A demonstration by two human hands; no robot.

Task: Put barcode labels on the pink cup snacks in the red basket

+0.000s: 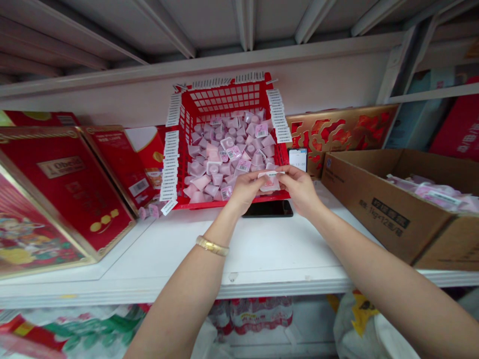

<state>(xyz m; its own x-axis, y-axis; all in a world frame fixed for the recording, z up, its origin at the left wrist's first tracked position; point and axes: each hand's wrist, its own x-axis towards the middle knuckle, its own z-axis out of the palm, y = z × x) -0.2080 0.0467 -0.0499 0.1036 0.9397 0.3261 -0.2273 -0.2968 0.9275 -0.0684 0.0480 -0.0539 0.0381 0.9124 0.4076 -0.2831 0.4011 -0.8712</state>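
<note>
Both my hands meet over the front right edge of a red plastic basket [224,103]. My left hand [247,189] and my right hand [297,186] pinch a small pink-and-white cup [270,182] between them, its lid side up. Many pale pink cups [232,134] fill the basket, a few with barcode labels on their lids. Rows of white barcode stickers [171,159] hang along the basket's rims. A black phone [267,209] lies on the shelf just below my hands. Behind my right hand stands a device with a lit screen [298,158].
Red gift boxes [67,184] stand at the left of the white shelf [157,264]. An open cardboard box [374,209] with packaged goods sits at the right, before a gold-and-red box [344,129]. Bottled drinks [258,314] are on the shelf below. Metal beams run overhead.
</note>
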